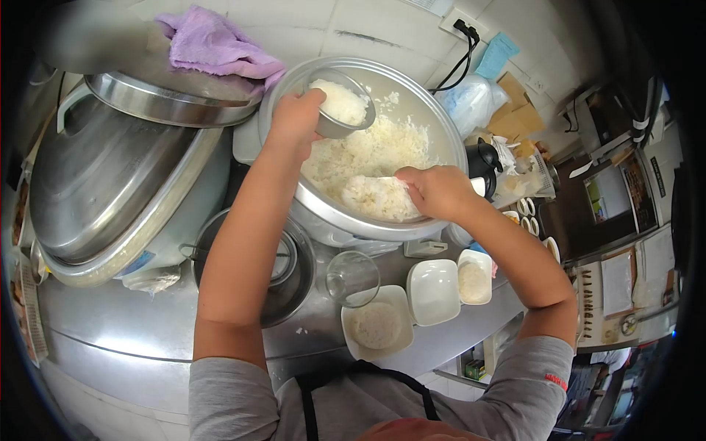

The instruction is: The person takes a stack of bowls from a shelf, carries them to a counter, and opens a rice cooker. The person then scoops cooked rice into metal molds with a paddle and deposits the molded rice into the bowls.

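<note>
A large round cooker pot (pixel 450 140) holds a mass of white rice (pixel 390 143). Over its upper left part, my left hand (pixel 298 121) grips a small metal bowl (pixel 340 131) with rice inside, tilted toward the pot. My right hand (pixel 437 192) is closed around a scoop whose head is covered by a heap of rice (pixel 379 198), low in the pot near the front rim. Most of the scoop is hidden by the rice and my fingers; a white handle end (pixel 478 187) shows beyond my hand.
In front of the pot are a clear glass (pixel 353 279), an empty white bowl (pixel 432 292), rice-filled bowls (pixel 376 323) (pixel 474 282) and a metal basin (pixel 298 305). A large lidded cooker (pixel 110 176) stands left, below a purple cloth (pixel 213 44).
</note>
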Action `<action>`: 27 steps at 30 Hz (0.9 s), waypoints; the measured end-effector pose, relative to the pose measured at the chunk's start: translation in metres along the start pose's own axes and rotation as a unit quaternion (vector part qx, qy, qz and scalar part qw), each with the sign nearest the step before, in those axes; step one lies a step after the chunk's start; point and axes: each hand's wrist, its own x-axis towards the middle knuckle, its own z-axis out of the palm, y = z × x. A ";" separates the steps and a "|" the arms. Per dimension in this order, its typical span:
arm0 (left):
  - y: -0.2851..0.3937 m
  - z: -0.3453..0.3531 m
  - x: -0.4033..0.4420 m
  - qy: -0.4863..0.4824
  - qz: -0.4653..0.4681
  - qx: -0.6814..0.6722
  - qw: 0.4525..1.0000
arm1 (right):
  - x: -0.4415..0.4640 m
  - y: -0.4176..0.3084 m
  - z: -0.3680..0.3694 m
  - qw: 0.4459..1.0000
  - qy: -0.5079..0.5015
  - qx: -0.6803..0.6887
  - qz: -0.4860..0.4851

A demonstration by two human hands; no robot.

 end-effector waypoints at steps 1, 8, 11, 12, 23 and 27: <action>0.004 -0.002 -0.002 -0.026 -0.019 -0.029 0.999 | 0.002 0.007 0.006 0.999 0.020 0.028 -0.010; 0.006 -0.004 -0.001 -0.045 -0.043 -0.143 0.988 | 0.032 0.066 0.033 0.965 0.117 0.229 -0.044; 0.003 -0.003 0.002 -0.023 -0.019 -0.083 0.996 | 0.030 0.075 0.013 0.907 0.090 0.408 0.058; 0.004 -0.003 0.001 -0.031 -0.020 -0.063 0.997 | 0.027 0.069 -0.001 0.892 0.110 0.430 0.081; 0.010 0.002 -0.011 -0.110 -0.068 -0.045 0.991 | 0.064 -0.037 0.002 0.945 0.268 0.164 0.091; 0.004 -0.004 -0.001 -0.089 -0.072 -0.033 0.993 | 0.056 -0.054 -0.004 0.975 0.202 0.075 0.049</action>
